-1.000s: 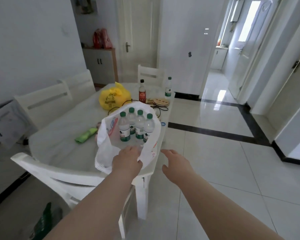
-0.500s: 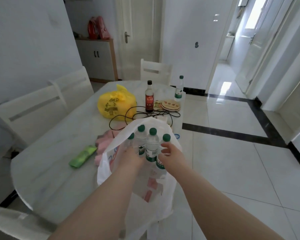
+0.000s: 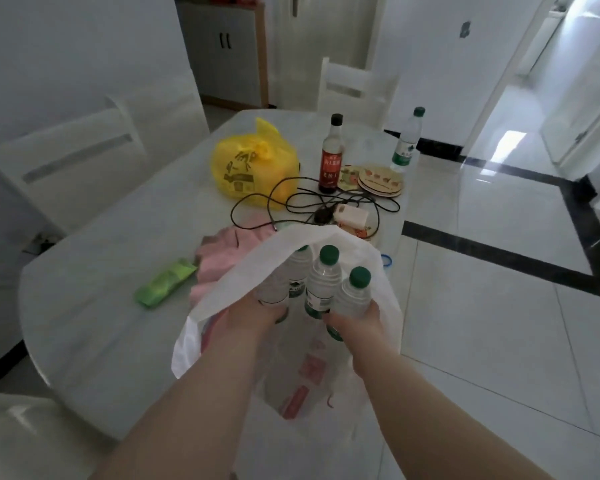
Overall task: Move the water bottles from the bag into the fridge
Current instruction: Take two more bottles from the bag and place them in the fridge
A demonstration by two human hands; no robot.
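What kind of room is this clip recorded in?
Most likely a home dining area: a white dining table with matching chairs, household clutter such as a dark sauce bottle and yellow bag, and glossy tiled floor leading to a hallway.

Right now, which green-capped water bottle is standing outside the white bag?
The lone bottle at the table's far right corner, beside the round coasters. The other bottles sit clustered inside the white bag by both hands.

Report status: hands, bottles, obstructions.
Left hand and right hand each grip water bottles inside white bag. Bag flap overhangs bottles. Fridge unseen.
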